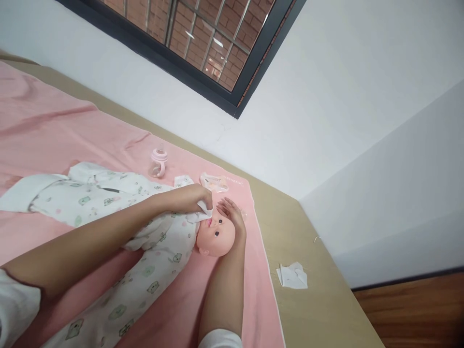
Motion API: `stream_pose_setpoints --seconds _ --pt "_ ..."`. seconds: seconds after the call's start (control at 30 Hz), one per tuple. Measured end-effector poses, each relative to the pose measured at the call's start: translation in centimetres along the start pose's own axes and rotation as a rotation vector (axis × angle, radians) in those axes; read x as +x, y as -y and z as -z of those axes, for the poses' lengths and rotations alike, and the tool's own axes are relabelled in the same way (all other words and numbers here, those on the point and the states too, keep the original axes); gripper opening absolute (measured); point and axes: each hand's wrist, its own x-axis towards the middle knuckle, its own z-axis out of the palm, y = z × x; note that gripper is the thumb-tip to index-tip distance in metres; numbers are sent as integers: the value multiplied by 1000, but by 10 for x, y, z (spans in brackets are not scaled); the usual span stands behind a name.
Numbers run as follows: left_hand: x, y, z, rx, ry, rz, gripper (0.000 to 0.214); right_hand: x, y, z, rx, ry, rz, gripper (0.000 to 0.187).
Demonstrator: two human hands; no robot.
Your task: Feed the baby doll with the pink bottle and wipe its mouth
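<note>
Head view: a doll lies face up on a pink sheet [261,314], and its bald head [221,241] is the landmark for everything here. From the head, the doll's body, dressed in a white suit [85,198] with small green and grey animal prints, stretches away to the left, and one patterned sleeve [148,270] runs toward the camera. Just left of the head, above the doll's upper chest, the left grip [192,198] is clenched, its bent fingers grasping a white tissue [206,209] whose edge comes right up to the mouth; whether it touches the lips I cannot tell. Along the crown and far side of the head curves the right grip [232,213], released, fingers apart and slightly bent, grasping nothing that shows. Just beyond the head lies a clear packet [214,182] with pale contents, flat on the sheet. Farther left of the head, past the body, is a clear feeding bottle [158,162] with a pink collar and handle. To the right of the head, off the sheet on a tan surface [319,304], sits a crumpled paper [293,276]. Well beyond the head, a dark-framed window [237,104] is set in the white wall [344,72]
</note>
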Motion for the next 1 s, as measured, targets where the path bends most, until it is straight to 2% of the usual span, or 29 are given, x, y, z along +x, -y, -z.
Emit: stream_pose_setpoints --seconds 0.3,0.6,0.77,1.0 --pt "-8 0 12 -123 -32 -11 22 0 1 0 -3 6 6 44" --pt "-5 -4 4 -33 48 -7 42 -5 6 -7 -15 -27 42 36" --pt "-7 -10 6 -33 57 -17 38 -10 9 -10 -70 -18 24 42" --pt "-7 -8 3 -56 91 -1 38 -23 15 -22 -166 -79 30 43"
